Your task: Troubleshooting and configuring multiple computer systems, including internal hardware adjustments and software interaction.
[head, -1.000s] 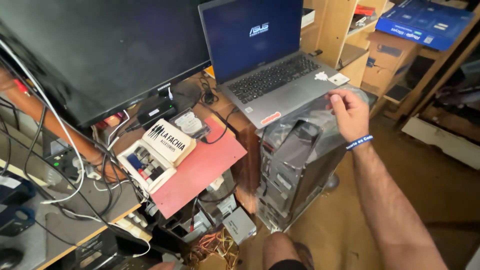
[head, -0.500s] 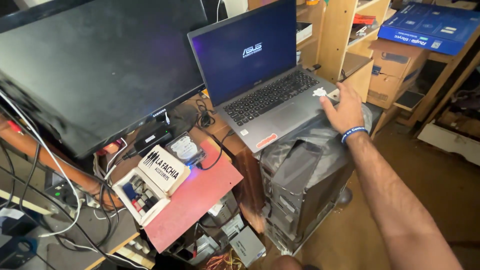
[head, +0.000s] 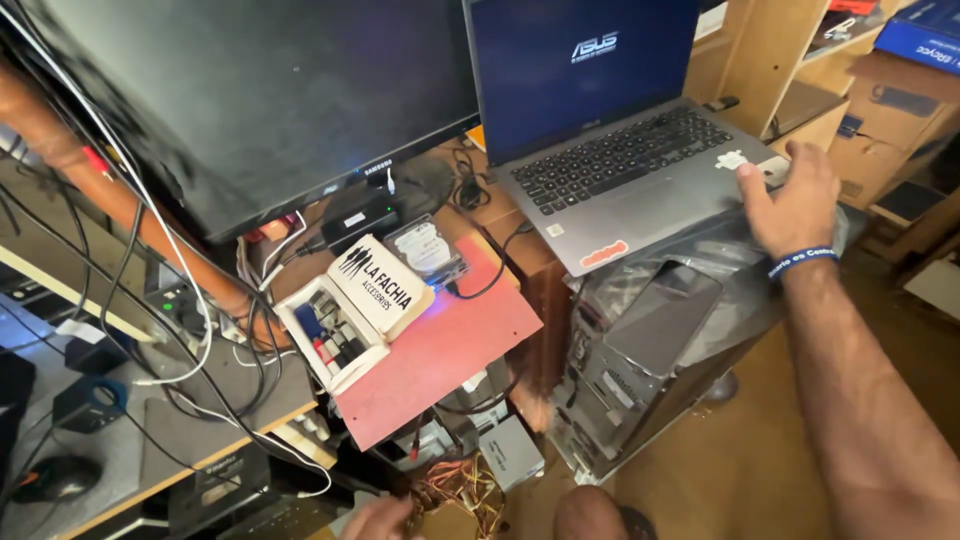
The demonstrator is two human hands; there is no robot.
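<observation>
My right hand (head: 795, 200), with a blue wristband, lies on the front right corner of an open grey laptop (head: 620, 180). The thumb rests on the palm rest and the fingers are spread toward the laptop's right edge. The laptop's screen glows dark blue. The laptop sits partly on a grey computer tower (head: 650, 350) wrapped in clear plastic, which leans below it. Only a part of my left hand (head: 385, 518) shows at the bottom edge, near a bundle of coloured wires (head: 455, 485); its grip is hidden.
A large dark monitor (head: 250, 100) stands at the left over tangled cables. A red board (head: 440, 350) carries a small white open box of bits (head: 345, 315) and a bare hard drive (head: 425, 250). Wooden shelves (head: 770, 60) and a blue box (head: 920, 35) are at the right.
My right hand has moved from the plastic-wrapped tower up onto the laptop's front right corner. The view has swung closer to the desk.
</observation>
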